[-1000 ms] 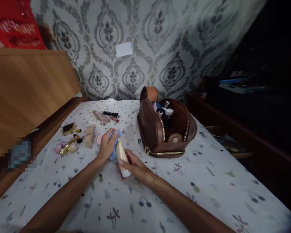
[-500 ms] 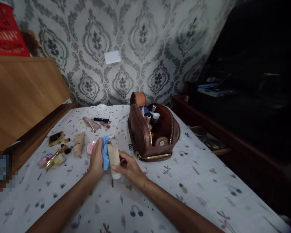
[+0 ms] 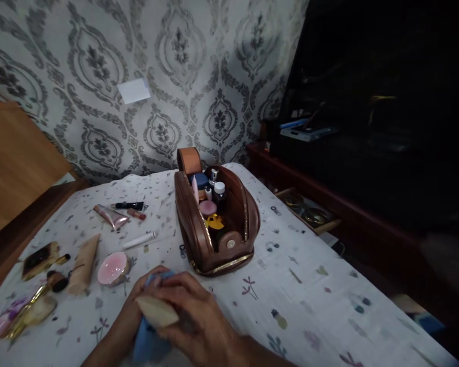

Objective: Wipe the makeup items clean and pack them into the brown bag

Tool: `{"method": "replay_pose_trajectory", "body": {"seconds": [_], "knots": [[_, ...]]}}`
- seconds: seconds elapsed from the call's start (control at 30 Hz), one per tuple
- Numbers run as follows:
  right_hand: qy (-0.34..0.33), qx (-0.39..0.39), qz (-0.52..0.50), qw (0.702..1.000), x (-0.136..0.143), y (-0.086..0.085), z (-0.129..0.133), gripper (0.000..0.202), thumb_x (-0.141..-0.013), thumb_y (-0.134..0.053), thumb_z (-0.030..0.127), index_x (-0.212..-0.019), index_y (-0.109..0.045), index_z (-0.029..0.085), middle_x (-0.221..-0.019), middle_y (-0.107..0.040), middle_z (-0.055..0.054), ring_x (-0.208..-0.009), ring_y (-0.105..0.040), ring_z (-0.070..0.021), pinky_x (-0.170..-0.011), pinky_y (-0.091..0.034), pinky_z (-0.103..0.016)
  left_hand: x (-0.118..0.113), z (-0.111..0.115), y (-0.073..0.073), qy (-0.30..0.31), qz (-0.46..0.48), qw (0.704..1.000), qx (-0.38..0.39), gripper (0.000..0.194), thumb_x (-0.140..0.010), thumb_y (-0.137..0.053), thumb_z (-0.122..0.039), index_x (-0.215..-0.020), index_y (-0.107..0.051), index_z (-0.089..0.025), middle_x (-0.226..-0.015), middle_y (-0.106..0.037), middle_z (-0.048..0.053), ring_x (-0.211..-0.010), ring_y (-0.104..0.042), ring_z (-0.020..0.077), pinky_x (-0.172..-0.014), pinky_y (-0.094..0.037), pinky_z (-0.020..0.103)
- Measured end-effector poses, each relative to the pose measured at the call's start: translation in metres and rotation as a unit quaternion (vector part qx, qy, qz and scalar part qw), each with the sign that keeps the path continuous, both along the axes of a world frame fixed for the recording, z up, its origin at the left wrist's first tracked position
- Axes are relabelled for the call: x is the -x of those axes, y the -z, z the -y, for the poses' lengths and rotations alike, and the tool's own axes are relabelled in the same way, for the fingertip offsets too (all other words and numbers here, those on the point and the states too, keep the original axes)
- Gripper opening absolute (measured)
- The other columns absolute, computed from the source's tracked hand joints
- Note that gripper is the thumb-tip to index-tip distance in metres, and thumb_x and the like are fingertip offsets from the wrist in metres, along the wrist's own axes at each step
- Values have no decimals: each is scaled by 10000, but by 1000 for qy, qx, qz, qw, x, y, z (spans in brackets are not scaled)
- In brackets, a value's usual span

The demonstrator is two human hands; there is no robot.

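Observation:
My left hand [image 3: 132, 308] is closed round a light blue cloth [image 3: 147, 344], low in the view. Over it, my right hand [image 3: 202, 316] grips a cream tube [image 3: 157, 311], whose end faces up and whose side lies against the cloth. Just beyond both hands stands an unzipped brown bag [image 3: 191, 224] with a white-capped bottle [image 3: 219, 193], a pink round item [image 3: 207, 207] and a yellow item [image 3: 215, 221] inside. A pink round container [image 3: 113, 268] and a white stick [image 3: 139, 240] lie to the left of the bag.
At left on the patterned sheet [image 3: 302, 306] are a beige tube [image 3: 83, 265], a gold compact [image 3: 41, 260], gold and purple items [image 3: 26, 312], a shiny pink tube [image 3: 112, 216] and a black tube [image 3: 128, 205]. An open drawer [image 3: 309, 214] is at right.
The view has turned right and moved closer to the bag. Both hands sit lower in view and closer together, and the cream tube has tilted from upright to lying across the cloth.

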State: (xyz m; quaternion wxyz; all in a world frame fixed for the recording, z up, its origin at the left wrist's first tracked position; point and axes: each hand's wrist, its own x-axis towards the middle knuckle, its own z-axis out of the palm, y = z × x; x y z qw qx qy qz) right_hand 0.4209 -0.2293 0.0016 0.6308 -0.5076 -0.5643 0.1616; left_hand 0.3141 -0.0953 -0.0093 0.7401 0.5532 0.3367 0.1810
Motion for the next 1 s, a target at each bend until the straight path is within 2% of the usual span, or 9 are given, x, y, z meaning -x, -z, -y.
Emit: {"method": "replay_pose_trajectory", "body": {"seconds": [0.07, 0.13, 0.2, 0.33, 0.43, 0.57, 0.7, 0.87, 1.0], "knots": [[24, -10, 73, 997, -6, 4, 8, 458, -877, -662, 468, -1260, -636, 219, -1125, -631, -91, -1032, -622, -196, -873, -553, -303, 3, -5, 0, 53, -28, 996, -72, 346, -773, -717, -502, -907, -704, -183, -785, -691, 34, -766, -647, 217, -696, -518, 278], [64, -26, 122, 990, -11, 6, 11, 441, -915, -596, 507, -1238, -640, 211, -1025, -651, -68, -901, -640, -158, -776, -567, -248, 6, -12, -3, 58, -49, 987, -139, 363, -771, -712, -532, -873, -707, -183, -768, -683, 38, -749, -637, 216, -686, -513, 265], [109, -49, 148, 982, -14, 7, 11, 354, -973, -513, 461, -1155, -663, 195, -896, -658, -37, -752, -626, -122, -669, -552, -200, 6, -18, -6, 41, -72, 982, -170, 397, -746, -718, -565, -873, -708, -189, -756, -677, 40, -694, -621, 211, -633, -509, 264], [143, -42, 167, 975, -15, 12, 9, 325, -1009, -442, 409, -969, -684, 195, -778, -650, -6, -594, -585, -82, -548, -502, -154, 6, -25, -10, 45, -105, 986, -126, 453, -692, -747, -592, -882, -686, -185, -713, -660, 38, -596, -587, 194, -529, -479, 259], [151, -5, 142, 978, -13, 17, 11, 247, -951, -548, 428, -1014, -684, 232, -771, -660, 15, -521, -577, -74, -456, -462, -147, 3, -20, -14, 16, -91, 994, -57, 451, -701, -735, -600, -887, -648, -199, -657, -631, 17, -551, -557, 175, -487, -447, 244], [126, 11, 112, 986, -16, 15, 16, 158, -899, -620, 309, -1011, -690, 223, -807, -684, -1, -521, -606, -86, -447, -472, -150, -5, -16, -17, -21, -37, 999, 7, 414, -710, -737, -579, -858, -619, -210, -574, -568, -8, -489, -496, 144, -447, -392, 228], [110, 33, 109, 987, -14, 12, 16, 158, -894, -596, 230, -1017, -693, 243, -832, -695, 11, -552, -607, -73, -468, -471, -125, -5, -27, -8, -8, -5, 1000, 13, 391, -706, -772, -536, -852, -632, -201, -516, -528, -25, -439, -443, 118, -433, -342, 218], [100, 101, 136, 980, -6, 20, 12, 246, -840, -634, 212, -1050, -690, 329, -832, -680, 56, -566, -582, -71, -443, -449, -114, -1, -43, 6, 27, 7, 1000, 12, 401, -718, -770, -545, -858, -635, -195, -504, -557, -22, -405, -444, 110, -419, -315, 217], [82, 87, 133, 984, -8, 24, 15, 351, -830, -657, 224, -1162, -659, 338, -880, -681, 39, -615, -599, -90, -476, -477, -130, -4, -42, 7, 34, 23, 999, 20, 414, -736, -750, -563, -853, -617, -190, -499, -565, -25, -397, -473, 109, -408, -327, 206]]}}
